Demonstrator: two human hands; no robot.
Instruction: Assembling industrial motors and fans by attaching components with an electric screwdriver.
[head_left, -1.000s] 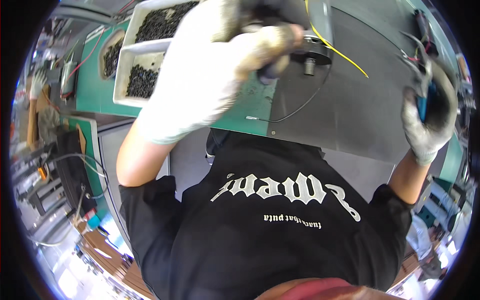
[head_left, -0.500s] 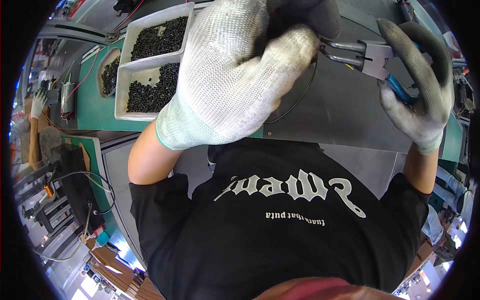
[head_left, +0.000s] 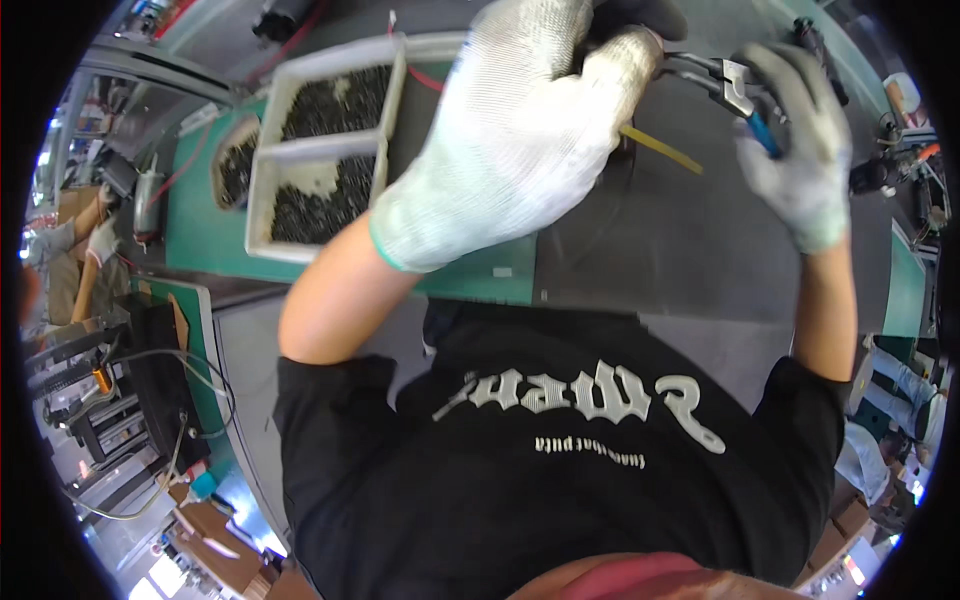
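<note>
Now holds pliers point(head_left: 738, 92) beside thumb tip of left hand point(head_left: 540, 145), no longer far right as a second ago; seems to ready tool for use | grips blue handles point(head_left: 765, 135) in right hand point(head_left: 808, 160), with fingers curled round | bends left fingers inward, cannot make out onto what | leaves yellow wire point(head_left: 662, 150) jutting over counter point(head_left: 700, 255)

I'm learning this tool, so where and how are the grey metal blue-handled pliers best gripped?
Probably by the blue handle, from the right, fingers and thumb on opposite sides. The grey metal pliers point their slim jaws left, toward the white-gloved left hand; the handle lies at the white-gloved right hand.
</note>
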